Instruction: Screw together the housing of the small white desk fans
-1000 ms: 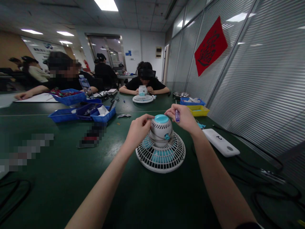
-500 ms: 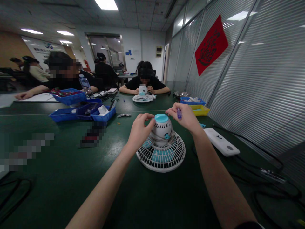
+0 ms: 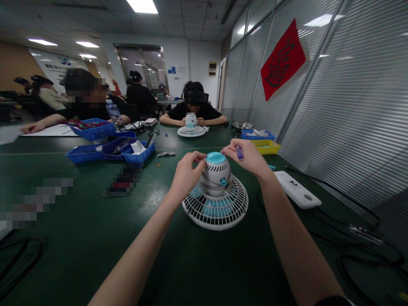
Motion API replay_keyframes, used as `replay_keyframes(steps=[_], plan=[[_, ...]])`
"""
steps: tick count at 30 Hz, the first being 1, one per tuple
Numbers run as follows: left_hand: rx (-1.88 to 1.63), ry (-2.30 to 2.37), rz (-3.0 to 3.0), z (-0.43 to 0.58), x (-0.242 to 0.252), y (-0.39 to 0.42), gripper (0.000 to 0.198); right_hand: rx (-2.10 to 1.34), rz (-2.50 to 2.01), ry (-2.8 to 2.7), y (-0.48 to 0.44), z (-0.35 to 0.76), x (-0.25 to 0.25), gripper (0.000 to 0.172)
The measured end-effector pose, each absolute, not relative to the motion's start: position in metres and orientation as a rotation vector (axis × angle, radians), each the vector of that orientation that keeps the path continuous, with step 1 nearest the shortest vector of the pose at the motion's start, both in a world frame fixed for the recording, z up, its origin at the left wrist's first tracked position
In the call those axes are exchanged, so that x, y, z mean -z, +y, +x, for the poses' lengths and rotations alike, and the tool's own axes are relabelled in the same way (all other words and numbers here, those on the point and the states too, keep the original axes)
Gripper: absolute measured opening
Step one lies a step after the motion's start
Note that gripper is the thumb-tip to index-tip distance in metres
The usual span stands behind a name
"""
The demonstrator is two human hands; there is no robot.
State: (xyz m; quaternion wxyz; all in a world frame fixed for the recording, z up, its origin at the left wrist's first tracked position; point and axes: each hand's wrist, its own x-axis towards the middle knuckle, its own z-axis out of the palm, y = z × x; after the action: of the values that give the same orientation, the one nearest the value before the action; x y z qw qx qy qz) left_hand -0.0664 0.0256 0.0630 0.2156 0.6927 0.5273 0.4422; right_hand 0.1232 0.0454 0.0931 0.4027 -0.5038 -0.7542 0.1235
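- Here's the white-and-turquoise round plastic fan [image 3: 216, 178], grille down on the dark green surface [image 3: 207, 263], right between the hands!
- Left hand [image 3: 188, 172]: grip part-curled at the turquoise cap's edge; can't tell whether it's grasping.
- Right hand [image 3: 247, 156]: grip closed around a translucent purple cylindrical handle [image 3: 239, 153], fingertips pinched beside the cap.

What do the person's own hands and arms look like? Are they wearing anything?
The left hand and right hand are bare, with no gloves. Both forearms are bare too, with no watch or bracelet showing. A bit of dark sleeve peeks in at the right arm's bottom end.
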Motion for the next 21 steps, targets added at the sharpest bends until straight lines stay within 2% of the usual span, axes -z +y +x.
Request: replay_keyframes(steps=[12, 21], plan=[[-1.177, 1.393, 1.921, -0.0659, -0.0655, 0.0233, 0.013, -0.204, -1.394, -1.855, 0.0485, 0.1161, -0.0882, 0.029], [-1.198, 1.376, 1.913, -0.0679, -0.063, 0.0262, 0.016, -0.266, -1.347, -1.884, 0.0475, 0.1193, -0.0898, 0.03]])
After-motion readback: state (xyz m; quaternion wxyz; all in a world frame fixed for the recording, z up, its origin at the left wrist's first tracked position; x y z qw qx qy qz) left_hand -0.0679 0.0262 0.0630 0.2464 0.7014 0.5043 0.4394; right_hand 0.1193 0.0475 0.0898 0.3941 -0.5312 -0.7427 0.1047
